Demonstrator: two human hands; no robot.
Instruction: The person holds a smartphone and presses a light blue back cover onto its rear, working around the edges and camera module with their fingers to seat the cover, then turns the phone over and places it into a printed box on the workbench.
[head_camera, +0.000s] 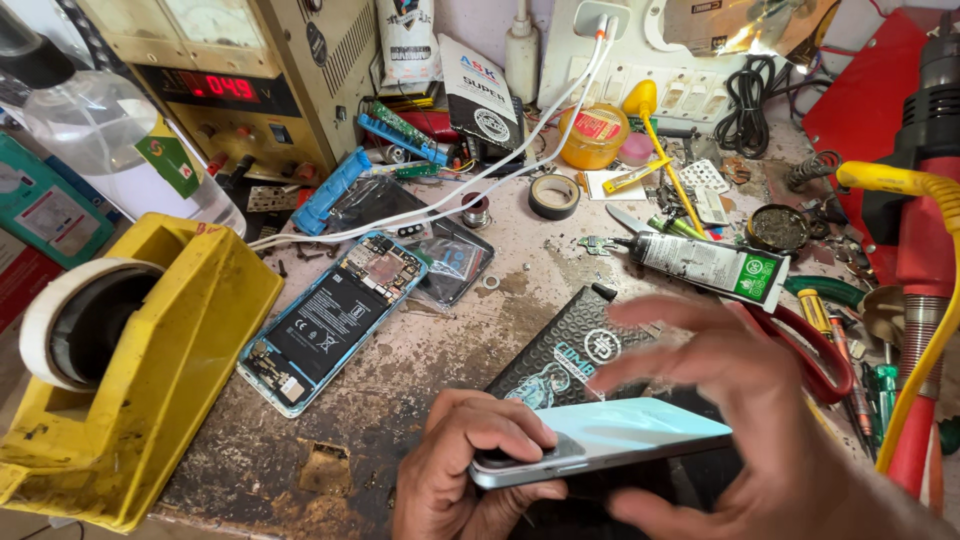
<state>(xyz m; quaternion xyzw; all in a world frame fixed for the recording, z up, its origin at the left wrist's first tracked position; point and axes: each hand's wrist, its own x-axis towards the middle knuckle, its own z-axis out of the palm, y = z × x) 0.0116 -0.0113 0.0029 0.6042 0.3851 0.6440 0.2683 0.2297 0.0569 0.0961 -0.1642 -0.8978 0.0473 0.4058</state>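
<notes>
Hands work over a cluttered repair surface (420, 360): left hand (465, 470) fingers grip a pale phone (600, 445) by its camera end, while right hand (760, 420), blurred, fingers spread open, hovers just above its far end. Judging by this, the phone's rear cover is being handled; an opened phone (325, 320) lies well left.

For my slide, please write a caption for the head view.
Left hand grips a pale blue phone; right hand hovers above, opened phone lying nearby.

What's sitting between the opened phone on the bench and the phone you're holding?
In the head view, only bare, stained bench top lies between the opened phone and the held phone; a black patterned pouch sits just behind.
</notes>
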